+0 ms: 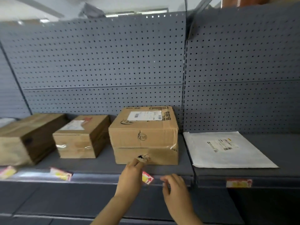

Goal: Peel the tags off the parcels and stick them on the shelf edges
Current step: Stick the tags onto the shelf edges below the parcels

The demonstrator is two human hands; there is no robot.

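A cardboard parcel (143, 135) marked 013 stands in the middle of the grey shelf. My left hand (130, 177) is at its lower front face, fingers pinched, with a red and yellow tag (146, 177) hanging just below the fingers in front of the shelf edge (97, 177). Whether the fingers grip the tag is not clear. My right hand (174, 186) hovers over the shelf edge to the right, fingers apart, holding nothing. Other red and yellow tags (60, 173) (7, 172) (238, 183) are stuck along the edge.
Two more cardboard parcels (82, 137) (27, 137) stand to the left. A flat white mailer bag (227, 149) lies on the neighbouring shelf bay at right. A grey pegboard wall (103, 62) backs the shelf. A lower shelf (65, 202) runs beneath.
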